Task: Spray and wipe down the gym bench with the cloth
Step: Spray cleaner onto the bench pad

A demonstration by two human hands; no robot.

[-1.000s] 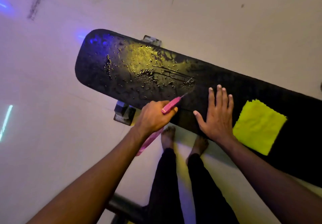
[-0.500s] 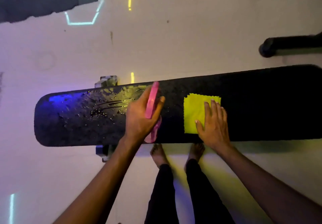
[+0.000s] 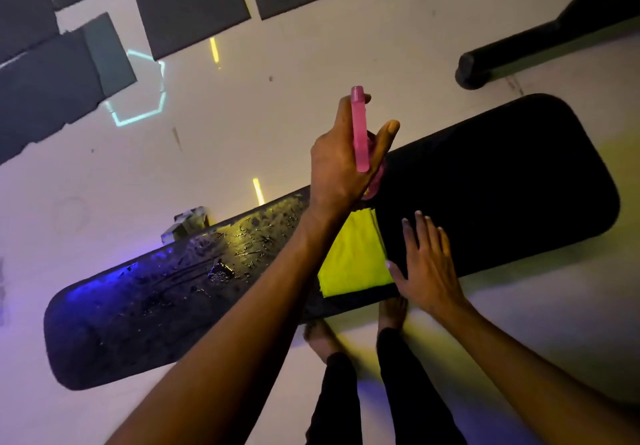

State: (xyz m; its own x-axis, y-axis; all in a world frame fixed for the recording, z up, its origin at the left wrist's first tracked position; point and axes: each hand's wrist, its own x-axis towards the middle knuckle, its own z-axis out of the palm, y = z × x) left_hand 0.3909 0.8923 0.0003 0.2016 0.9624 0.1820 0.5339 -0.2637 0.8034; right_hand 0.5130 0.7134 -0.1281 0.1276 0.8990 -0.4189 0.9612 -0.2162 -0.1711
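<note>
A long black gym bench (image 3: 502, 181) runs diagonally across the view, its left half wet with spray droplets. A yellow cloth (image 3: 353, 257) lies flat on the bench near the middle, partly covered by my left forearm. My left hand (image 3: 343, 160) is raised above the bench, shut on a pink spray bottle (image 3: 359, 129) whose nozzle points away from me. My right hand (image 3: 427, 268) rests flat on the bench pad with fingers spread, touching the cloth's right edge.
My bare feet (image 3: 391, 313) and dark trouser legs stand at the bench's near side on a pale floor. Dark floor mats (image 3: 187, 5) lie at the far left. A black bar end (image 3: 474, 67) lies on the floor at the upper right.
My left hand has lifted the spray bottle and carried it right, past the wet patch. My right hand moved from the bare pad to the cloth's edge. My view shifted right along the bench.
</note>
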